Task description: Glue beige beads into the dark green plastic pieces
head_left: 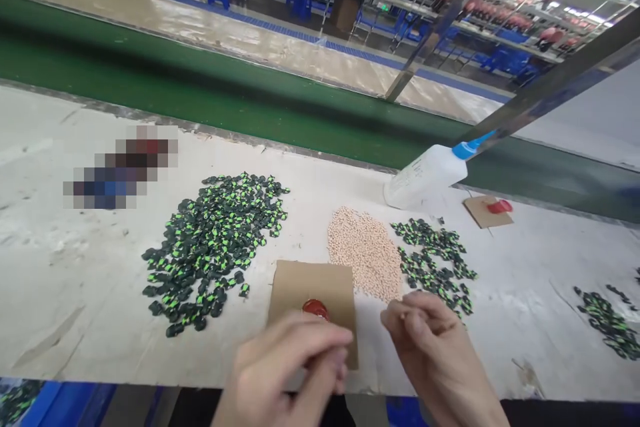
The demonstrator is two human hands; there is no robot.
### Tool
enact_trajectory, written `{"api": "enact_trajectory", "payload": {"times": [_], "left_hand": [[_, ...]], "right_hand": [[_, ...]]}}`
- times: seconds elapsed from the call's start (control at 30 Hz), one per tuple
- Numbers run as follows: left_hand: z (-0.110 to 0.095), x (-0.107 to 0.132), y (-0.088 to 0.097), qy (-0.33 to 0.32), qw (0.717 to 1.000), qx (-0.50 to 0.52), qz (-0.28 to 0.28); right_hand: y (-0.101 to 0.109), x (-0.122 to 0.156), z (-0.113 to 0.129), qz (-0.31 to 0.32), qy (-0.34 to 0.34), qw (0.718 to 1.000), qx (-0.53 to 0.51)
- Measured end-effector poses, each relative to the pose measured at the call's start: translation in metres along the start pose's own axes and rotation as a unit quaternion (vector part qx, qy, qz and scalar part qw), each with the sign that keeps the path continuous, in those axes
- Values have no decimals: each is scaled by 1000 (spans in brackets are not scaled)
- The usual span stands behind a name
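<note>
My left hand (295,363) is closed in a pinch over the near part of a brown cardboard square (295,280). What its fingertips hold, if anything, is hidden. Just beyond it, a small round red dish or cap (315,309) rests on the cardboard, partly covered by the hand. To the right, my right hand (435,343) has thumb and forefinger pressed together at the near edge of a heap of small beige beads (365,250). Anything in that pinch is too small to name. A large pile of small black-and-green pieces (220,233) spreads to the left.
More black-and-green pieces (435,257) lie right of the beads, with another group (607,323) at far right. A white bottle with a blue nozzle (425,177) stands behind. Another cardboard piece (477,210) bears a red cap (500,206). A green conveyor belt (300,117) runs beyond the table.
</note>
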State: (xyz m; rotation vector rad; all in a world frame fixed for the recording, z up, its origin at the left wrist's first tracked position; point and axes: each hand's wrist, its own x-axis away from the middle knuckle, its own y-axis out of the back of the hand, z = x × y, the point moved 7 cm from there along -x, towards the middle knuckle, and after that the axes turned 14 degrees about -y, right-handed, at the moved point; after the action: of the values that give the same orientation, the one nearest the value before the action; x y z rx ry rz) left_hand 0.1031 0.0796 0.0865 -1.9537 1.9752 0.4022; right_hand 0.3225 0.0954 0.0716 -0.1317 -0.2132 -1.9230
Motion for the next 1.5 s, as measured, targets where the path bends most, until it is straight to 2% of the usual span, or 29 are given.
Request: {"api": "enact_trajectory", "payload": {"times": [0.1,0.2,0.3,0.4,0.53,0.63,0.87,1.0,1.1,1.23,1.33,1.4,1.5], "left_hand": [[-9,0,-22,-132,987,-69,66],[-12,2,-31,-188,971,-117,87],[-13,4,-30,-216,959,-160,88],[-10,4,-27,-215,959,-160,91],[0,0,-21,-154,981,-81,84],[1,0,-18,-129,986,-70,77],[0,5,-20,-151,980,-87,91],[-7,7,-21,-195,959,-172,112],[-11,7,-22,-216,947,-212,110],[-7,6,-23,-197,962,-158,103],[-3,3,-22,-158,976,-117,95],[3,1,-20,-92,990,-68,83],[18,2,-16,57,997,26,51]], "right_hand": [[-15,19,-6,66,-74,992,-75],[-23,28,-20,119,-148,969,-156],[-24,30,-22,150,-124,969,-152],[-21,30,-21,130,-105,979,-114],[-23,39,-17,95,-84,990,-65],[-25,44,-18,83,-83,991,-58],[-23,41,-19,65,-67,994,-56],[-19,44,-11,10,-28,1000,-3],[-20,46,-7,-13,-8,1000,-4],[-22,45,-7,-13,-12,1000,-23],[-22,46,-8,-17,-11,1000,-12],[-22,47,-9,-4,-10,1000,-11],[-26,47,-8,50,-5,999,-19]]}}
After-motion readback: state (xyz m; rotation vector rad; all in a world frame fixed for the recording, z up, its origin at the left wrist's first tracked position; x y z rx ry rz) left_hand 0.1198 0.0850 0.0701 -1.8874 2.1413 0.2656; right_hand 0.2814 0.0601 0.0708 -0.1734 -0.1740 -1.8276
